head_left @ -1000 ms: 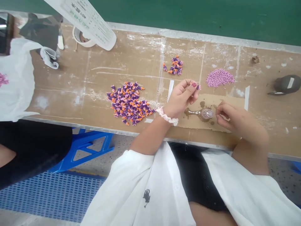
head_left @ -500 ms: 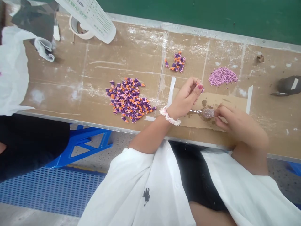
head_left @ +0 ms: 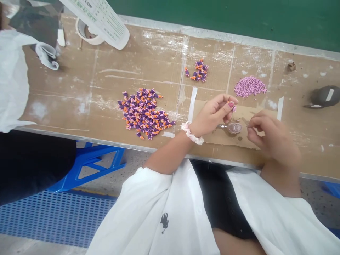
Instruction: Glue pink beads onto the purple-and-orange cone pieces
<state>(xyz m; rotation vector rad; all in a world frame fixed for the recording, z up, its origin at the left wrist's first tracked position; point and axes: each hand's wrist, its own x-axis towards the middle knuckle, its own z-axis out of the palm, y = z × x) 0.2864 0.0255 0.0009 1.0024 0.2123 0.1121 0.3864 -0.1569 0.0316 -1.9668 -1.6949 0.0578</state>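
Here, in the head view, the left hand's [head_left: 212, 115] fingers pinch a small pink-edged piece [head_left: 234, 108] just beyond a round clear vessel [head_left: 235, 127]. The right hand [head_left: 275, 136] curves close to the vessel's right; whether its fingers grip anything, I cannot tell. Purple-orange cones [head_left: 145, 113] heap left, tiny pink beads [head_left: 249, 86] far right; scuffed cardboard [head_left: 209, 92] stretches between, reaching the desk's [head_left: 212, 32] straight far edge.

Light glares off the cardboard-covered counter [head_left: 138, 60], with a green surface [head_left: 212, 17] beyond. Near left are a blue stool [head_left: 71, 180], speckled floor [head_left: 135, 161] and a perforated blue panel [head_left: 53, 219].
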